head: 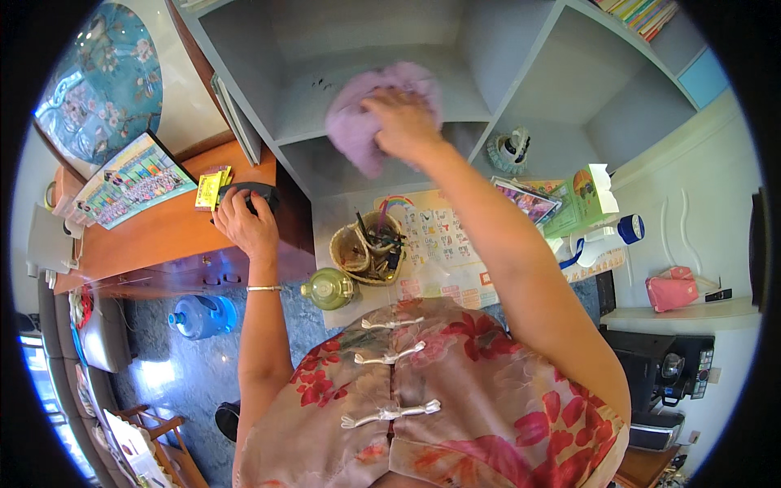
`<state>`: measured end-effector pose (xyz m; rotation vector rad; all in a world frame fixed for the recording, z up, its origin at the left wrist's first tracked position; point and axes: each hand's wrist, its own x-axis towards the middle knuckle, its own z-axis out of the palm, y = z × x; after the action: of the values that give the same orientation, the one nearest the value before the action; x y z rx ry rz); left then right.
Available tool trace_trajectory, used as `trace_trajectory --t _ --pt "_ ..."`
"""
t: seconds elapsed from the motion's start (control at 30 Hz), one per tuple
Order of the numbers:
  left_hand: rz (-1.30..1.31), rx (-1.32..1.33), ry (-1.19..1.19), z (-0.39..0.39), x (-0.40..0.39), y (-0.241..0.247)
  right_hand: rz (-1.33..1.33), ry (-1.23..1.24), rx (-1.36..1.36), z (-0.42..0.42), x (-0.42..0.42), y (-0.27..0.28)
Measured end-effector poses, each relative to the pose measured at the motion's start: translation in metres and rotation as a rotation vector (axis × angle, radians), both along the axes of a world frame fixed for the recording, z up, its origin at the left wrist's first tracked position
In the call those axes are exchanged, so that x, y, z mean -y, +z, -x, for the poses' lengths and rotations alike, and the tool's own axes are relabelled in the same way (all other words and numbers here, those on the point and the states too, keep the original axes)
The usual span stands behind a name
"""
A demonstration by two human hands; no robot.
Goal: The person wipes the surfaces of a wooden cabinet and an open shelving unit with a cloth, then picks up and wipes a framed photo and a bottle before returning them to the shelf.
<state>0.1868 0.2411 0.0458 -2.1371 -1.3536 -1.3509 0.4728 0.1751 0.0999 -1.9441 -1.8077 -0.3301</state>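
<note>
My right hand (406,125) is spread over a pale purple cloth (354,116) and presses it against the front edge of a grey shelf compartment (293,113). The cloth is bunched, and part of it hangs over that edge. Some small dark specks (318,82) lie on the shelf surface left of the cloth. Off to the left, my left hand (247,222) rests on a black object (263,194) on top of an orange-brown wooden cabinet (152,226). The palm hides much of that object, so its kind and whether I grip it are unclear. Beside it lie yellow packets (210,190).
Below the shelf, a desk carries a woven pen holder (351,250), a green bottle (329,288), a printed learning mat (439,238), a green box (576,204) and a white bottle with a blue cap (601,244). A figurine (510,151) occupies the right compartment. A water jug (201,317) is on the floor.
</note>
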Motion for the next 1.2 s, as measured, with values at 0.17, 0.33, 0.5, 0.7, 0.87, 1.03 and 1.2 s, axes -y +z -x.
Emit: trace_trajectory --t 0.17,0.33,0.5,0.7,0.87,1.03,1.2 --pt "-0.030 -0.002 -0.014 -0.006 -0.003 -0.002 0.041 -0.185 -0.137 -0.082 0.046 0.006" --pt "-0.041 -0.004 0.013 -0.003 -0.003 -0.003 -0.036 -0.278 -0.255 -0.095 0.039 0.058" --pt "-0.011 0.013 0.041 0.000 -0.001 -0.003 -0.299 -0.296 -0.292 -0.116 -0.010 0.074" --pt "-0.009 0.015 0.019 -0.005 -0.001 -0.001 0.234 -0.398 -0.193 -0.135 -0.032 0.030" --pt "-0.050 -0.026 0.042 -0.002 -0.004 -0.004 0.261 -0.198 -0.266 -0.107 0.023 0.041" --pt "-0.037 -0.044 0.050 -0.001 -0.007 -0.008 0.177 0.300 -1.271 -0.099 0.116 0.030" --pt "-0.034 -0.027 0.027 -0.001 -0.007 -0.008 -0.105 0.167 -2.078 -0.093 0.209 -0.031"
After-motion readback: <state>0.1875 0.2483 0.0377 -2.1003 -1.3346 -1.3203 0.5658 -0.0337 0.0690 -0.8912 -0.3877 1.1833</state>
